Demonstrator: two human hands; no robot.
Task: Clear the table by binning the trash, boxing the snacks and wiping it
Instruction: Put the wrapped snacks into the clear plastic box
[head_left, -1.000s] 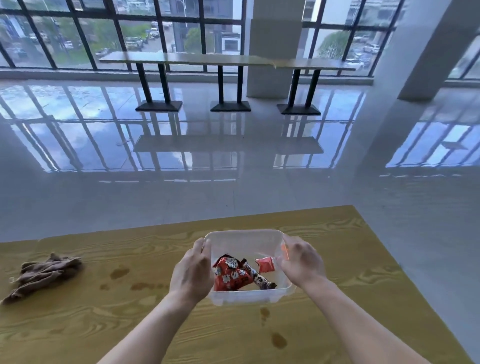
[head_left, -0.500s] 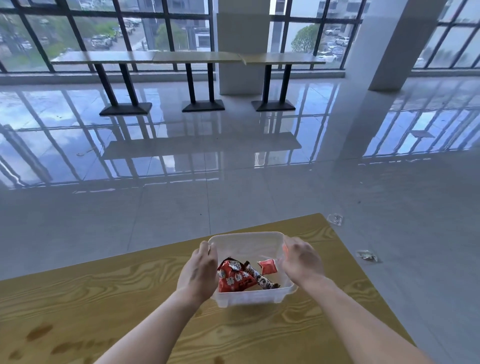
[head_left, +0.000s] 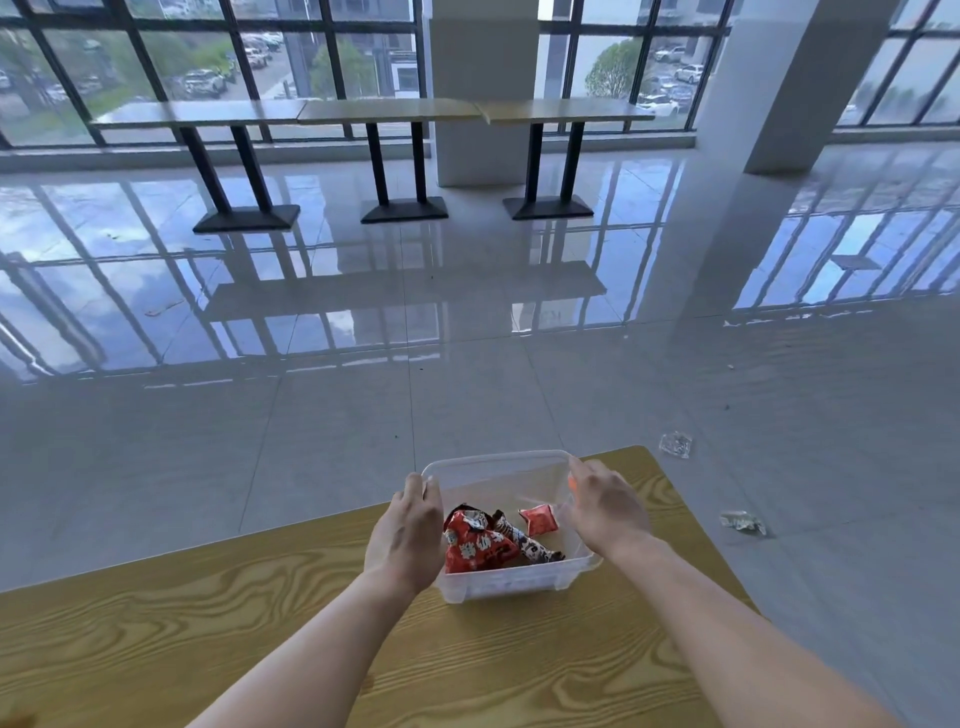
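Note:
A clear plastic box (head_left: 498, 467) stands on the wooden table (head_left: 208, 623) near its far right corner. Inside lie a large red snack packet (head_left: 475, 545), a dark wrapped snack (head_left: 530, 545) and a small red packet (head_left: 539, 519). My left hand (head_left: 408, 530) grips the box's left wall. Against the right wall, my right hand (head_left: 605, 512) is closed on the rim. The box has no lid on it.
Two crumpled clear wrappers (head_left: 675, 444) (head_left: 743, 522) lie on the glossy tiled floor to the right of the table. Long counter tables (head_left: 374, 111) on black legs stand by the windows far ahead. A white pillar (head_left: 769, 88) rises at the right.
Both hands have carried the box rightward along the table, toward its far right corner. The brown cloth and the spill stains at the left have dropped out of view; wrappers on the floor appeared.

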